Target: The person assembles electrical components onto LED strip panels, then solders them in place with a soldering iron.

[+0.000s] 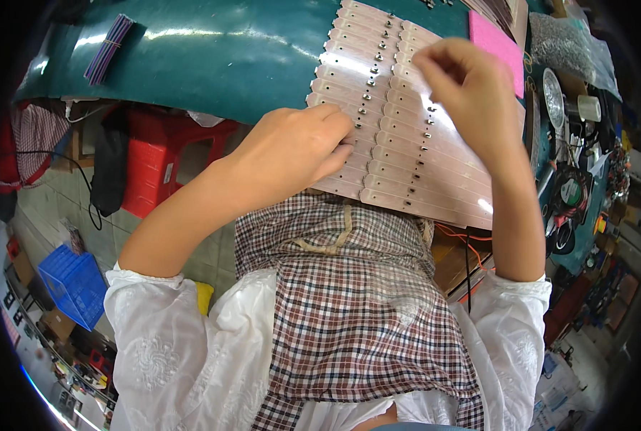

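Long pinkish strips with rounded ends (449, 172) lie side by side on the green table, in two overlapping columns. Dark holes dot them, and small metal pieces (363, 111) sit in lines along both columns. At the left column's near part, my left hand (295, 147) rests low over the strips, its fingertips pinched together; whatever they hold is hidden. My right hand (471, 82) is raised above the right column, slightly blurred. Its fingers are curled in toward the thumb, and anything between them is too small to make out.
A banded bundle of purple sticks (108, 49) lies on the green table (220, 54) at far left. A pink foam sheet (496, 50) lies beyond my right hand. Tools and a bag of small parts (564, 47) crowd the right. A red stool (151, 161) stands left below the table.
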The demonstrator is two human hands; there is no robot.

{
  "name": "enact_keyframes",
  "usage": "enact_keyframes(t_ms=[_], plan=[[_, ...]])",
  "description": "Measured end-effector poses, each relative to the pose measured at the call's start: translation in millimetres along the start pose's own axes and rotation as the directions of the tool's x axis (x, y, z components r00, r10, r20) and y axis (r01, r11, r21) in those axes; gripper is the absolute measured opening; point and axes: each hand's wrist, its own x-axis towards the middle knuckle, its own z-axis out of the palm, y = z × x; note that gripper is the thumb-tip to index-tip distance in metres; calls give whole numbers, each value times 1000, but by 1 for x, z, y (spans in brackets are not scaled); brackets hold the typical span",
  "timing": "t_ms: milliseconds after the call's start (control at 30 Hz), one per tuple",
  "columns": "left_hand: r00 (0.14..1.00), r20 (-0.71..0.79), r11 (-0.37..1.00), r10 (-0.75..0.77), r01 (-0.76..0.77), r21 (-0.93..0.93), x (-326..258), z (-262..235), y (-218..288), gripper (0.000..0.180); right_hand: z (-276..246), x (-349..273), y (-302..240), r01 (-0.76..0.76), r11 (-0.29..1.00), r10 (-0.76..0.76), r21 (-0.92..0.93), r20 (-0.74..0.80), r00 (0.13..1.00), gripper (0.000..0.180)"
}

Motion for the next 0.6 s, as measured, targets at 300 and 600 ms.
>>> enact_keyframes(t_ms=[300,600], plan=[[1000,19,997,5,-6,72,2,0,4,13,-6,88,61,-45,937,-47,-346,-254,966,14],[1000,17,998,6,-7,54,2,1,3,13,12,104,95,0,880,-138,-475,-256,957,15]])
